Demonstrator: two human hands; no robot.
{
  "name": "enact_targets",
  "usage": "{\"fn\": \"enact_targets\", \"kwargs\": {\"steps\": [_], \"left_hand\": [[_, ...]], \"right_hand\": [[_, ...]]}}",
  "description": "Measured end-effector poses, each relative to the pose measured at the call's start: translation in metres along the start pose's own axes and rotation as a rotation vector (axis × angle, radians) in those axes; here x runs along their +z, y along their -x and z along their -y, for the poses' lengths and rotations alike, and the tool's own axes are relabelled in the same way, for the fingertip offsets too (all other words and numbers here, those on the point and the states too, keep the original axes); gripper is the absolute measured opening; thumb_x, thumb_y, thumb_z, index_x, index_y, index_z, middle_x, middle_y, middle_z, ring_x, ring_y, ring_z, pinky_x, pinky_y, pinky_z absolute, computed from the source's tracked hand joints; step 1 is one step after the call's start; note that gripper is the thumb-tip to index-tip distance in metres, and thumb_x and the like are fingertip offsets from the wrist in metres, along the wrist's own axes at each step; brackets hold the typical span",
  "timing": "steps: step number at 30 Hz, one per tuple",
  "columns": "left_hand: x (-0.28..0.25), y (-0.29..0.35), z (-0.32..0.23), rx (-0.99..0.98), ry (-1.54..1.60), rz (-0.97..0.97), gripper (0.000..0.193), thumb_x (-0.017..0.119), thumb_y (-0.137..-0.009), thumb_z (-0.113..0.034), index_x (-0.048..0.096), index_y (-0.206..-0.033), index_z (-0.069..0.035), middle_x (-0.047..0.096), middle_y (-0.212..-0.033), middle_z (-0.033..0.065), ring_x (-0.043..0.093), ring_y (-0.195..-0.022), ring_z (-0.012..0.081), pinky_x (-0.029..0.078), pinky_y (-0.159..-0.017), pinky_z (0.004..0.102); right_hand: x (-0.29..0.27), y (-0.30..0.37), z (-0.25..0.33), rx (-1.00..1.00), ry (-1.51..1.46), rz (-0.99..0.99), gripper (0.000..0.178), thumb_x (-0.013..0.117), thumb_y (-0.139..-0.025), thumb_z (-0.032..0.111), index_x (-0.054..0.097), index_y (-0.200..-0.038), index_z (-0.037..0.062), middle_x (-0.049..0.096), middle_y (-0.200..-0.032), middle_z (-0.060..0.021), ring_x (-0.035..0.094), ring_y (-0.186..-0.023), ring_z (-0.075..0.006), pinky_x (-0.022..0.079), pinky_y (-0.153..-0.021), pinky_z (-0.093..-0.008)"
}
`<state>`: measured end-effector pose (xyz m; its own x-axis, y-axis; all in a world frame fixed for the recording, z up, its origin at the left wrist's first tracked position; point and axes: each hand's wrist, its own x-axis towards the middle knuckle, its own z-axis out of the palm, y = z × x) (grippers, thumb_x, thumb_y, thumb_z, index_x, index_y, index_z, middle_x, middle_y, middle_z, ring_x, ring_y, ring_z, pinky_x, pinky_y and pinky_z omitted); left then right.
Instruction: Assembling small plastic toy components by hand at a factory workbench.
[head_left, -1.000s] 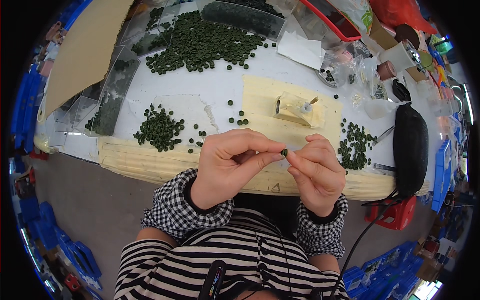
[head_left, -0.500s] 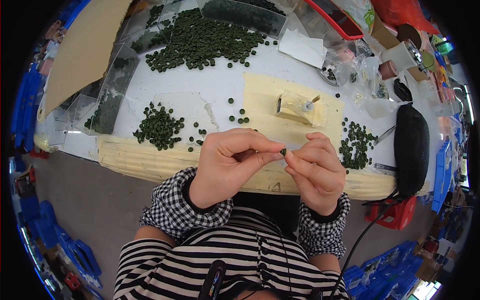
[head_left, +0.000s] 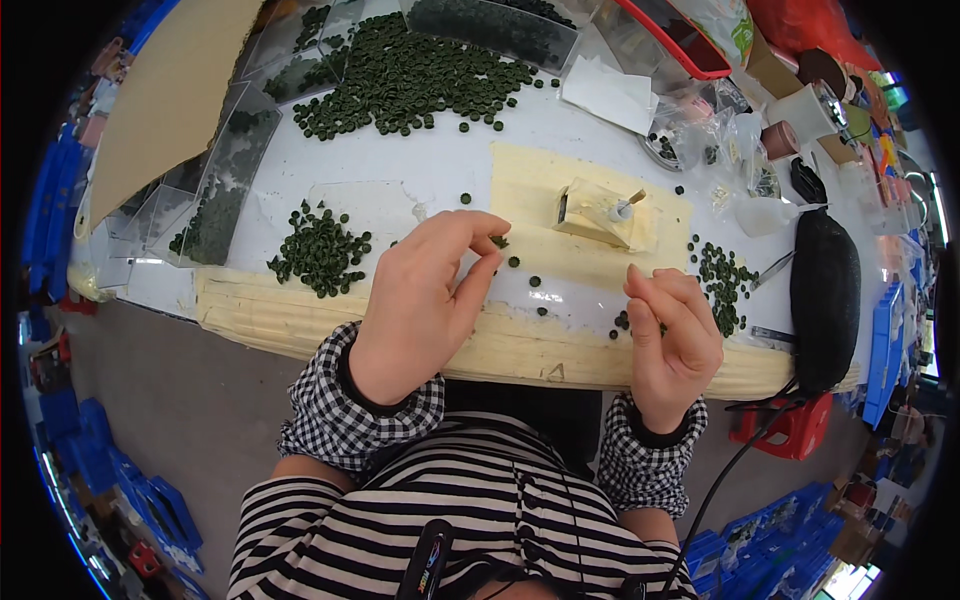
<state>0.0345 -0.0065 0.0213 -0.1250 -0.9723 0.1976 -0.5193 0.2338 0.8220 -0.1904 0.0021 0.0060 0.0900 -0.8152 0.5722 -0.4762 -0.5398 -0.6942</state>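
One small green piece (head_left: 500, 242) sits left of the cream block (head_left: 598, 205), between slightly parted fingers of the left hand (head_left: 420, 295), grip unclear; the right hand (head_left: 680, 340), below and right of that block, has fingers bunched, contents unclear; an off-centre pinch could flick the piece away.

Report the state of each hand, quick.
Left hand: thumb and forefinger parted at a small green piece; whether gripped cannot be told.
Right hand: fingers curled; whether it holds anything cannot be told.
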Motion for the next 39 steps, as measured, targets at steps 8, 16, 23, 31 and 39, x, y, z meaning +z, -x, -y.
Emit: {"fn": "enact_targets", "kwargs": {"steps": [8, 16, 23, 31, 39], "left_hand": [[-0.01, -0.005, 0.001, -0.372, 1.326, -0.218, 0.026, 0.04, -0.1, -0.004, 0.05, -0.121, 0.006, 0.057, -0.124, 0.0174, 0.06, -0.101, 0.0147, 0.049, -0.092, 0.0225], [-0.003, 0.002, 0.021, -0.272, 1.717, 0.104, 0.027, 0.051, -0.1, -0.018, 0.055, -0.117, 0.002, 0.065, -0.109, 0.0123, 0.064, -0.094, 0.0111, 0.055, -0.075, 0.0162], [-0.001, -0.001, 0.012, -0.334, 1.635, 0.072, 0.033, 0.049, -0.101, -0.02, 0.055, -0.124, 0.002, 0.065, -0.1, 0.0051, 0.06, -0.084, 0.0067, 0.05, -0.072, 0.016], [0.013, 0.004, 0.001, -0.52, 1.615, 0.185, 0.032, 0.046, -0.102, -0.021, 0.053, -0.125, 0.0, 0.065, -0.101, 0.0063, 0.062, -0.087, 0.0085, 0.051, -0.077, 0.0188], [0.023, 0.004, -0.011, -0.589, 1.604, 0.316, 0.03, 0.047, -0.102, -0.02, 0.055, -0.12, 0.002, 0.062, -0.096, 0.0039, 0.057, -0.084, 0.0084, 0.049, -0.076, 0.02]], "right_hand": [[-0.003, -0.009, 0.004, 0.104, 0.142, -0.09, 0.022, 0.069, -0.078, -0.005, 0.071, -0.099, -0.0008, 0.062, -0.082, -0.0094, 0.057, -0.075, -0.02, 0.046, -0.069, -0.0289], [-0.006, -0.054, 0.001, -0.03, 0.389, -0.007, 0.017, 0.07, -0.08, 0.004, 0.068, -0.097, 0.0011, 0.062, -0.089, -0.0098, 0.058, -0.081, -0.0244, 0.046, -0.072, -0.0324], [0.004, -0.063, -0.011, -0.017, 0.294, 0.05, 0.013, 0.07, -0.079, 0.004, 0.068, -0.092, 0.0018, 0.063, -0.087, -0.0096, 0.059, -0.081, -0.0257, 0.046, -0.072, -0.0328], [-0.004, -0.054, 0.013, -0.077, 0.188, -0.314, 0.008, 0.069, -0.081, 0.001, 0.068, -0.089, -0.0009, 0.062, -0.086, -0.0089, 0.058, -0.082, -0.0203, 0.045, -0.075, -0.0306], [-0.005, -0.031, 0.024, 0.057, -0.308, -0.131, 0.01, 0.063, -0.087, 0.002, 0.061, -0.096, -0.0014, 0.06, -0.095, -0.0093, 0.053, -0.089, -0.0168, 0.041, -0.083, -0.0284]]}}
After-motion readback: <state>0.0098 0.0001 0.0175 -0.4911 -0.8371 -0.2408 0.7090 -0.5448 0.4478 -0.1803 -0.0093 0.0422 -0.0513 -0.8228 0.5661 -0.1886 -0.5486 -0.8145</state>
